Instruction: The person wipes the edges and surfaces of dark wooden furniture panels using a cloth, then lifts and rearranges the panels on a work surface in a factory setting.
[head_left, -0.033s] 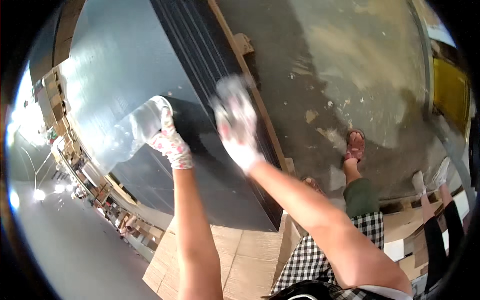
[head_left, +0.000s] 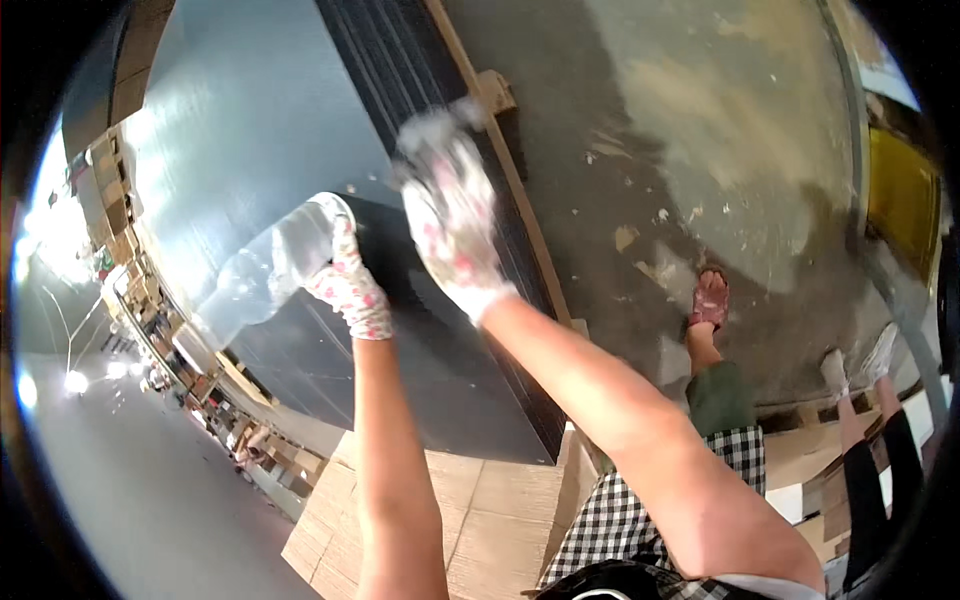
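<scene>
A stack of dark, smooth panels [head_left: 250, 90] lies in front of me, with several edges layered along its right side. My left hand [head_left: 352, 290], in a white glove with a pink pattern, is closed on a clear plastic film [head_left: 262, 270]. The film curls into a loop at the fingers and trails left over the top panel. My right hand [head_left: 450, 205], in a similar glove, hangs over the stack's right edge. Motion blurs its fingers, and I cannot make out whether they hold anything.
Brown cartons [head_left: 430, 500] stand at the stack's near end. A wooden strip [head_left: 520, 200] runs below its right side. Stained concrete floor [head_left: 720, 120] spreads to the right, with a yellow panel [head_left: 900, 190] beyond. Another person's legs [head_left: 868, 480] show at the lower right.
My right hand has shifted a little up and to the left over the panel edge. My left hand still grips the film, almost in the same place.
</scene>
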